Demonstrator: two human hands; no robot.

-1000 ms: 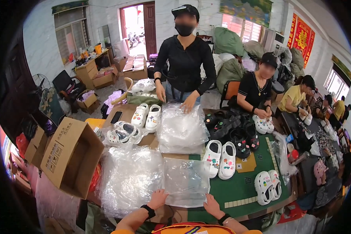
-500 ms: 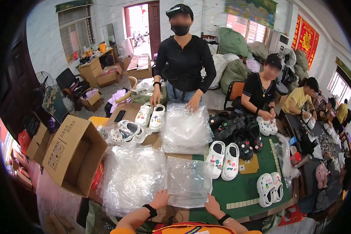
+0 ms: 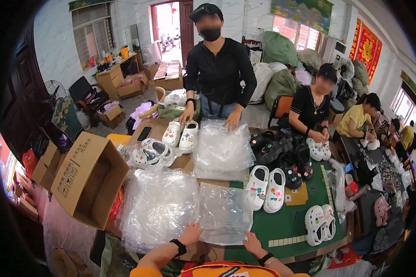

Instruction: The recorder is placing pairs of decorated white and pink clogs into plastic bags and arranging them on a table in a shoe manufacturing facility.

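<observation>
A clear plastic bag (image 3: 224,210) lies flat on the table in front of me, partly over the green mat. My left hand (image 3: 189,234) rests at its lower left edge, fingers stretched out and a little apart. At the lower right corner is my right hand (image 3: 253,243), touching the bag's edge with its fingers extended. Just left of the bag spreads a large pile of clear plastic bags (image 3: 159,207). Beyond the single bag sits another stack of clear bags (image 3: 222,152), under a co-worker's hand. A pair of white clogs (image 3: 266,189) with colourful charms stands at its right.
An open cardboard box (image 3: 90,180) tilts at the left. More white clogs (image 3: 320,225) stand on the green mat (image 3: 282,231), with black clogs (image 3: 289,161) behind. White clogs (image 3: 180,135) and a phone (image 3: 144,134) lie near the standing co-worker. Other people sit along the right.
My view has shifted slightly. Both my hands stay at the bag's lower edge, almost unmoved, and the co-worker across the table leans a little to the left.
</observation>
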